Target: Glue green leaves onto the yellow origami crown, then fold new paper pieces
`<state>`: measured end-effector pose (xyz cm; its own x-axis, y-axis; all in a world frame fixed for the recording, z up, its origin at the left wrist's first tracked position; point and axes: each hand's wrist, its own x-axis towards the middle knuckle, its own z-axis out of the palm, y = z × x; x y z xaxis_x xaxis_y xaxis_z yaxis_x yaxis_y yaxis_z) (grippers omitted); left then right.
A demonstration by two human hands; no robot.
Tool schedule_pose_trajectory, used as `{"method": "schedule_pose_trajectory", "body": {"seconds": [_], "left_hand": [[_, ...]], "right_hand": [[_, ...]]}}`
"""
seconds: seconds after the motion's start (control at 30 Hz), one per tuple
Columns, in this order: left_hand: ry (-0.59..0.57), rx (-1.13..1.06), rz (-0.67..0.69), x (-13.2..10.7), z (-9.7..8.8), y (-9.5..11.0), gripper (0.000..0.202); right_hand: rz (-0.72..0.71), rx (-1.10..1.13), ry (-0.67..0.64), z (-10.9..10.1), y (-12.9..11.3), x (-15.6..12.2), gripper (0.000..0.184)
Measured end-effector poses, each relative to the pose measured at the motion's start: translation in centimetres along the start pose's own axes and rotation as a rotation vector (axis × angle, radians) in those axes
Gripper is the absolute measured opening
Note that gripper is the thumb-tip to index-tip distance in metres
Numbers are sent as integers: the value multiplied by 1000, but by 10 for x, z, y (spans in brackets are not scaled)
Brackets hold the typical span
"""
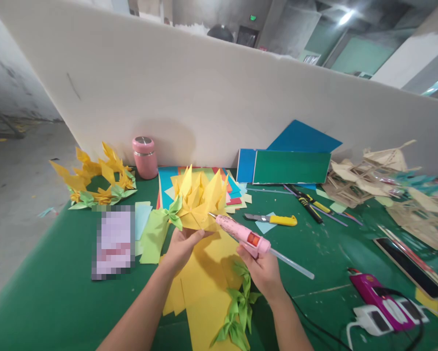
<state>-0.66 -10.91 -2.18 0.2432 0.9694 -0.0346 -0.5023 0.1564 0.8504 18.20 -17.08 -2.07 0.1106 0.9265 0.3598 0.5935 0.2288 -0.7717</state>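
Observation:
My left hand point(184, 248) is closed on the lower edge of a yellow folded-paper crown point(200, 200) with tall points. A green paper leaf piece point(175, 212) sits on the crown's left side. In my right hand point(264, 270) is a pink hot glue gun point(242, 234), with a clear glue stick point(292, 264) sticking out of its back. The gun's nozzle points left and is at the crown's right front; whether it touches the paper I cannot tell. Yellow paper sheets point(204, 302) lie below my hands, with several folded green leaf pieces point(242, 309) on their right side.
A second yellow crown point(90, 178) and a pink flask point(145, 158) stand at the back left. To the right lie a yellow utility knife point(273, 219), pliers point(308, 204), a phone point(409, 268) and a magenta power strip point(381, 300) with cables. Wooden models point(365, 170) occupy the far right.

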Motion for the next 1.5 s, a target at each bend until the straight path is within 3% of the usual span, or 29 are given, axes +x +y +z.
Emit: {"method": "schedule_pose_trajectory", "body": {"seconds": [0.17, 0.3, 0.67, 0.97, 1.07, 1.3, 1.5], "left_hand": [[1, 0, 23, 3, 0, 1, 42], [26, -29, 42, 7, 2, 5, 39], [13, 31, -4, 4, 0, -1, 40], [30, 70, -65, -4, -1, -1, 40], [19, 70, -69, -6, 0, 1, 36], [25, 31, -64, -8, 0, -1, 42], [43, 30, -66, -7, -4, -7, 45]], "right_hand": [[-106, 94, 62, -2, 4, 0, 35], [-192, 22, 60, -3, 12, -4, 29], [-208, -98, 11, -7, 2, 1, 30], [-229, -159, 127, -10, 3, -3, 37], [-249, -74, 166, -10, 0, -2, 33], [57, 270, 193, -4, 9, -2, 34], [87, 338, 173, -1, 11, -3, 38]]}}
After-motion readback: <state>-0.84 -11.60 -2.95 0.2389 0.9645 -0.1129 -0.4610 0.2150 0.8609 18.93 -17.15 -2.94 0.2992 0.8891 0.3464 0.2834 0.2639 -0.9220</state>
